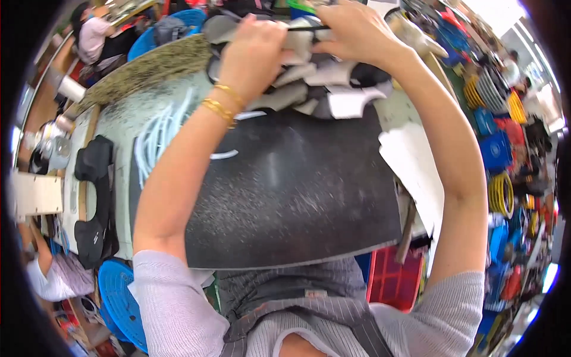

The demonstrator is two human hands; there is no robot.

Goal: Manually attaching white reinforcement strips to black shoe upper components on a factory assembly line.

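Both hands are up at the far edge of the surface (119,119), closed together on a pale grey cut piece (297,40) at the top of a heap of grey, white and black cut pieces (333,89); the left hand (256,53) grips its near end, the right hand (357,33) its far end, so its long axis runs left to right between them. A black speckled mat (291,190) lies just below the heap, a white sheet (416,172) at its right edge, and black shaped pieces (95,196) lie far left
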